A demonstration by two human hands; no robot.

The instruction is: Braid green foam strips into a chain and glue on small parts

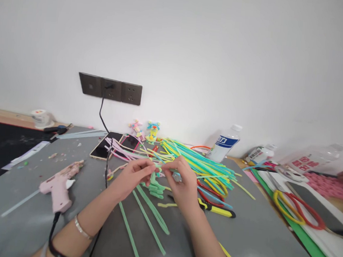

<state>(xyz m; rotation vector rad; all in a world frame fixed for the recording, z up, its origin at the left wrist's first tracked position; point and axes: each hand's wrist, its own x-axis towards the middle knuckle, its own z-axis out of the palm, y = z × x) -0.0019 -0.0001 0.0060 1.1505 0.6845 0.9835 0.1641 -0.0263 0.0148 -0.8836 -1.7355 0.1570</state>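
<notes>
My left hand [135, 175] and my right hand [183, 182] meet over the grey table [263, 242], both pinching a thin green pipe cleaner [158, 167] between their fingertips. Below them lie bent green pieces [155, 188] and long green strips [147, 219] that run toward me. Behind the hands spreads a big pile of green, yellow and blue pipe cleaners [199, 159]. A yellow-and-black cutter [218, 209] lies just right of my right hand.
A pink glue gun [58, 186] with a black cord lies at the left. Two phones [109, 144], small pipe-cleaner figures [147, 131], a water bottle [224, 143], red-and-yellow scissors [297, 207], coloured sheets [309, 242] and a wall socket [110, 88] surround the work spot.
</notes>
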